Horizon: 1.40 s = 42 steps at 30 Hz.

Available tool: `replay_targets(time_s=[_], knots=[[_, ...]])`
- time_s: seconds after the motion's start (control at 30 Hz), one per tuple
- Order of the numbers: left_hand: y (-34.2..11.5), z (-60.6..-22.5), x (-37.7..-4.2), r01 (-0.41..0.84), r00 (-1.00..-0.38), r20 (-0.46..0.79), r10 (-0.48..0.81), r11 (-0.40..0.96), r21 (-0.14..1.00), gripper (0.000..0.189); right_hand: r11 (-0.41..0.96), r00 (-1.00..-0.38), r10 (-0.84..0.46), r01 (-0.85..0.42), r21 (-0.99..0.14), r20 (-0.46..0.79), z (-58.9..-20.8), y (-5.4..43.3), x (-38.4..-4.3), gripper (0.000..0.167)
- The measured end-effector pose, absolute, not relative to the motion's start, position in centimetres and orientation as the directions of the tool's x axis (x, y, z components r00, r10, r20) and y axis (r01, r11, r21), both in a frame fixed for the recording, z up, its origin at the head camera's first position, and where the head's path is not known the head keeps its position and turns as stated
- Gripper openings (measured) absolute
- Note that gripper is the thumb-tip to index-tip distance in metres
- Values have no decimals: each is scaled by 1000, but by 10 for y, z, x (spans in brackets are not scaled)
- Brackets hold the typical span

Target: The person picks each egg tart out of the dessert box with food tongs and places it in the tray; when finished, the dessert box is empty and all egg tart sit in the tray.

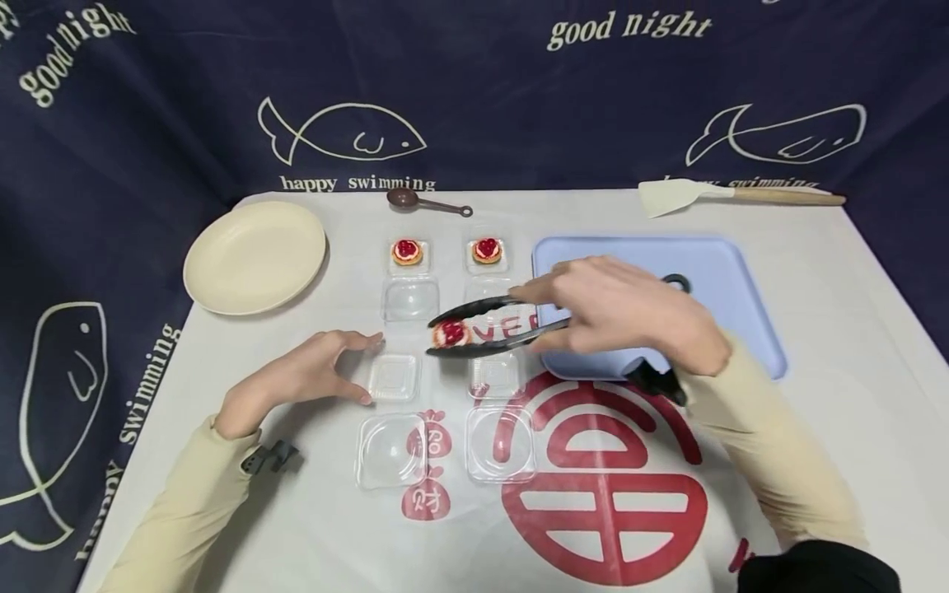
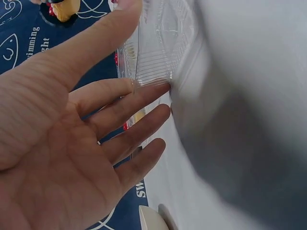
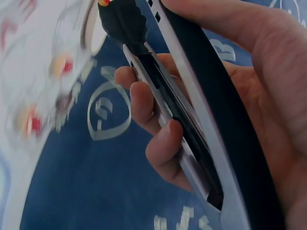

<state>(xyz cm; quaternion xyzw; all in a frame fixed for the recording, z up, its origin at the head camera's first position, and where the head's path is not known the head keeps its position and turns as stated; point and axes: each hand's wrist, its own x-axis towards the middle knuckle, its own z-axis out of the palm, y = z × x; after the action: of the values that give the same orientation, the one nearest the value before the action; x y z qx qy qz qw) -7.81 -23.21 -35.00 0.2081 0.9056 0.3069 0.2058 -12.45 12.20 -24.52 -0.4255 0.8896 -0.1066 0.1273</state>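
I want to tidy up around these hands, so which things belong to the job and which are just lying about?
Part of the job, it seems:
tongs in the right hand
tart between the tongs' tips
clear boxes, one beside the left hand
two tarts in boxes

Probably just lying about:
plate
spoon
spatula
blue tray (less certain; partly hidden)

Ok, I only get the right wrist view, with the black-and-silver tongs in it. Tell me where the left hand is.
Observer: The left hand is beside a clear, square plastic box, thumb and fingers spread at its left side.
Operator: Now describe what the tips of the tongs are holding; I catch just a sliver.
Observer: A small, round tart with a golden crust and a red topping.
Operator: Name whatever lies along the back edge of the white table, far right.
Observer: A white spatula with a wooden handle.
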Motion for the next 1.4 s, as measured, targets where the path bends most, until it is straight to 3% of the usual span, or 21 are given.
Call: replay_targets(time_s=[0.17,0.57,0.9,1.4], knots=[[-231,-346,-79,255,-828,-249,503,733,631,73,742,-743,-659,-618,-260,-116,-240,173,-128,57],[-229,-341,-76,255,-824,-252,507,730,634,76,903,-920,-382,-350,-250,-92,-256,290,-141,59],[-228,-342,-77,251,-822,-254,510,725,642,78,939,-955,-286,-262,-223,-84,-295,340,-147,64],[-229,-343,-75,281,-820,-235,522,725,629,79,937,-956,-291,-273,-219,-49,-315,338,-145,64]])
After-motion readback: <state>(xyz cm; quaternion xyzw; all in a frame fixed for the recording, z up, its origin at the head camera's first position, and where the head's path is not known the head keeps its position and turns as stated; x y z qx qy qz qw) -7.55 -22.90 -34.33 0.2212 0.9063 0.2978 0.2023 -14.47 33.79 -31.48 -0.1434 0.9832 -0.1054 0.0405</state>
